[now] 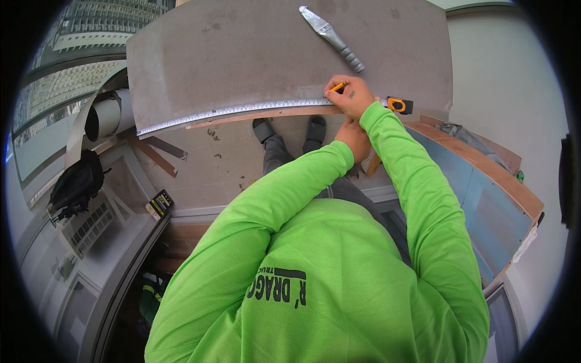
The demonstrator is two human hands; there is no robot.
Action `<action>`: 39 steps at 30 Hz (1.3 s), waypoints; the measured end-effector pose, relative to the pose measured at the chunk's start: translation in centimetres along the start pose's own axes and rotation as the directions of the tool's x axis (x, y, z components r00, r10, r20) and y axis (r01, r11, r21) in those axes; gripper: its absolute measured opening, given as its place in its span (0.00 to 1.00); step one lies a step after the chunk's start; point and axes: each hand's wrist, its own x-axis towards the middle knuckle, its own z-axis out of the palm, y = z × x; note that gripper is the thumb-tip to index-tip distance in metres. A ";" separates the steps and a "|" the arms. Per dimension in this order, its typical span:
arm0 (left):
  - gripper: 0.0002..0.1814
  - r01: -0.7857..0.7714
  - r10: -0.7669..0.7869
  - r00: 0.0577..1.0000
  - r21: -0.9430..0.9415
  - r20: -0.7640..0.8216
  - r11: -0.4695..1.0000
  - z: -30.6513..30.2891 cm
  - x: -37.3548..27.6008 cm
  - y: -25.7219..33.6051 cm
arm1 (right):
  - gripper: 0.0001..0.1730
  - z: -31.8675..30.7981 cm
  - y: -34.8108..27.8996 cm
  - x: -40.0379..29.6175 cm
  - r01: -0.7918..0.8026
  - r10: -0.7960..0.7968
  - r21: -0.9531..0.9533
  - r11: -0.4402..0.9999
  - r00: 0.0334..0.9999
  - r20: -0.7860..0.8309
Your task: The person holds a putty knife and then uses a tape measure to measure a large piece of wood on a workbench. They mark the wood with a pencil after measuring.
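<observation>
My right hand (355, 96) grips a yellow pencil (339, 85), its tip down near the front edge of a large grey-brown board (272, 59). A tape measure's extended blade (254, 107) runs along that edge to the board's left corner. Its yellow-and-black case (399, 105) rests at the right, just past my right wrist. My left hand (356, 140) is at the board's edge, under my right wrist; its fingers are mostly hidden, so its hold is unclear. Farther up the board lies a grey knife-like hand tool (331, 38) with a ribbed handle.
A rolled sheet (109, 115) and a black bag (79, 181) are at left. Brown strips (154, 156) lie on the floor. A yellow-and-black box (160, 204) sits on a ledge. A wood-edged, blue-faced panel (481, 190) stands at right. Part of another person (152, 295) shows lower left.
</observation>
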 end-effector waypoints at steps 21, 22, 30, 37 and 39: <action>0.35 -0.005 0.005 1.000 0.010 -0.006 1.000 -0.1 0.0 0.0 | 0.11 0.4 0.2 0.1 -0.014 0.017 0.043 0.999 0.999 -0.049; 0.35 -0.010 0.010 1.000 0.020 0.008 1.000 -0.2 0.0 0.0 | 0.11 0.4 0.3 0.1 -0.007 0.011 0.058 0.998 0.997 -0.073; 0.35 0.007 -0.007 0.997 0.003 0.074 1.000 0.5 0.0 -0.2 | 0.10 0.0 -0.7 -0.2 -0.012 0.014 0.039 0.999 0.999 -0.041; 0.35 0.002 -0.014 0.995 0.119 0.097 0.993 -2.6 0.5 0.8 | 0.11 -7.0 -4.4 -4.7 -0.071 0.059 -0.106 0.992 0.991 -0.116; 0.36 0.000 -0.012 0.998 0.179 0.068 0.984 -2.7 0.5 0.9 | 0.12 -9.7 -1.6 -6.6 0.083 -0.139 -0.537 0.840 0.988 -0.064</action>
